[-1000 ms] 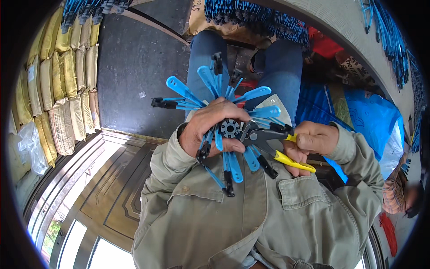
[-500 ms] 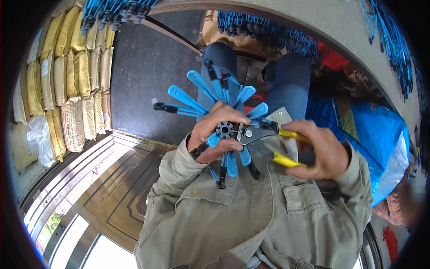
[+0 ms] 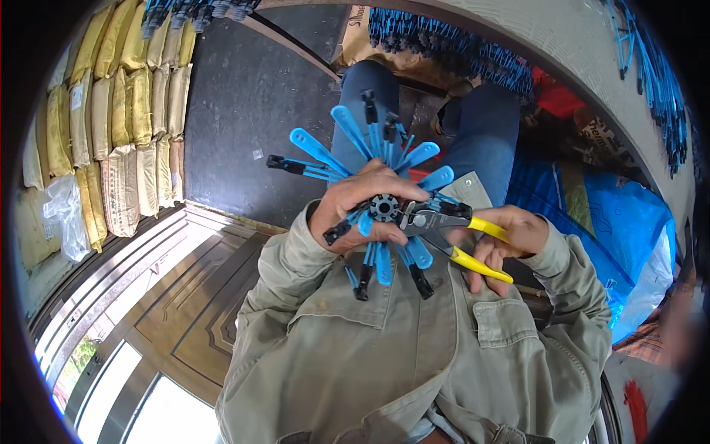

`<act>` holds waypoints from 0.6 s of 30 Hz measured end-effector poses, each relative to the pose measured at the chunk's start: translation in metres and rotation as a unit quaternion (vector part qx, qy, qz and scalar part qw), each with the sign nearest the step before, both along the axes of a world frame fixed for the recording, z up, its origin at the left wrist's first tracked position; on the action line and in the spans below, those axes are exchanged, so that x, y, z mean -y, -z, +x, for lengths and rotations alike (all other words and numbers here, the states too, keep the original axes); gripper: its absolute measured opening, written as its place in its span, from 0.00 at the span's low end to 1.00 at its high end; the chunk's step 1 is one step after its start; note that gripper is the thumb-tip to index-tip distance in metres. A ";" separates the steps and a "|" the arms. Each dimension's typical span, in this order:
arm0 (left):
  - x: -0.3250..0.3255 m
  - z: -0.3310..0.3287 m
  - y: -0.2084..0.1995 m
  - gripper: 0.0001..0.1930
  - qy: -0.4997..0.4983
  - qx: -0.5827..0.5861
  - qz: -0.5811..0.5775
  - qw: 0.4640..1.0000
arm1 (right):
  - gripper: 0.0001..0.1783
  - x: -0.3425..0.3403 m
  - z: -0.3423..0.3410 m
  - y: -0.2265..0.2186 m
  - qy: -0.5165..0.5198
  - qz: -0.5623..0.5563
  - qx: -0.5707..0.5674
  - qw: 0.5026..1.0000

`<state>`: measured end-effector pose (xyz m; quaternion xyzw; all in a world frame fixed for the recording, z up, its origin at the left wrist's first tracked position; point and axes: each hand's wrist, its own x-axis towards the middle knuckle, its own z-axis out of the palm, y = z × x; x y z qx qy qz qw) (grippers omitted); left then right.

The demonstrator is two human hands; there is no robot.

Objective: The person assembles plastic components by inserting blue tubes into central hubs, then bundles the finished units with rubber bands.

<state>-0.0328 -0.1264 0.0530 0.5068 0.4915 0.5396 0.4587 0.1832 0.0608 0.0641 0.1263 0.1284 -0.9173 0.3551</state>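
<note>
My left hand [image 3: 362, 196] is closed around a black ring-shaped hub [image 3: 384, 208], from which flat blue plastic arms [image 3: 313, 147] with black clip-like ends spread out on all sides. A pair of pliers [image 3: 484, 228] with yellow handles has its metal jaws against the hub, between my left thumb and fingers. My right hand [image 3: 514, 233] is closed at the pliers, its curled fingers between and behind the spread handles. What the jaws grip is hidden. Everything is held above my lap, in front of my jacket.
Stacked yellow and tan sacks [image 3: 122, 111] stand at the left, with a clear plastic bag [image 3: 65, 214] hanging there. A pale table [image 3: 584, 59] curves across the top right, bearing blue strips with black ends [image 3: 658, 118]. A blue plastic sack [image 3: 621, 222] lies at the right.
My right hand has shifted its hold, from gripping the handles' outer sides to fingers curled between and behind them. The pliers and hub stay together in front of me.
</note>
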 end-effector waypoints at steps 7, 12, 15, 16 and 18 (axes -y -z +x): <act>0.005 0.010 0.005 0.25 -0.118 0.018 0.013 0.993 | 0.27 0.000 -0.003 -0.033 0.064 0.483 -0.300 0.820; 0.003 0.000 -0.004 0.28 -0.012 -0.023 -0.030 0.999 | 0.29 0.000 0.004 -0.037 -0.015 0.689 -0.359 0.629; 0.005 -0.003 -0.002 0.28 -0.006 0.000 -0.013 1.000 | 0.29 -0.006 0.002 -0.001 -0.006 0.144 -0.037 0.989; 0.005 -0.004 -0.001 0.28 -0.003 0.007 -0.005 1.000 | 0.29 -0.005 0.001 0.004 -0.010 0.145 -0.039 0.989; 0.007 -0.004 0.001 0.28 -0.003 0.000 0.006 1.000 | 0.32 0.005 -0.001 0.014 0.016 0.055 -0.047 0.997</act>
